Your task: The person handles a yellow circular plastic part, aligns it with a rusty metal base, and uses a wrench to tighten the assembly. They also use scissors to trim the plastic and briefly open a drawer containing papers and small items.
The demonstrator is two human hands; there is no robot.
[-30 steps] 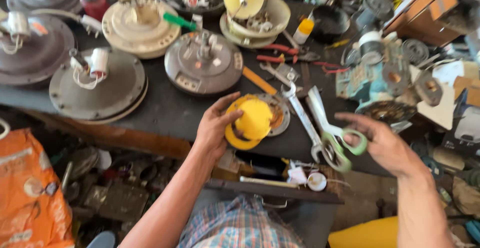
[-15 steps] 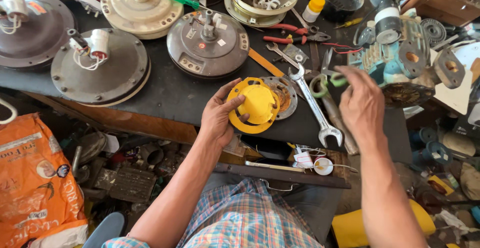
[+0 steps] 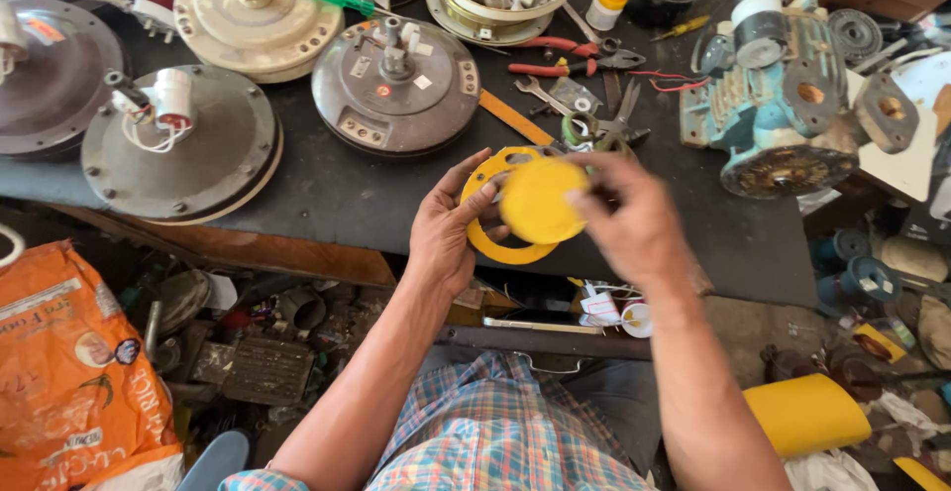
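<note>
Our left hand (image 3: 448, 233) curled round a yellow reel (image 3: 492, 245), our right hand (image 3: 634, 223) pinching its yellow disc (image 3: 540, 201), above the dark bench (image 3: 337, 194), scissors (image 3: 619, 119) behind

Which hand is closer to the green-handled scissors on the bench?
Right. The right hand is just below the scissors, nearly touching the handles; the left hand sits farther off, lower left, holding the yellow ring.
</note>
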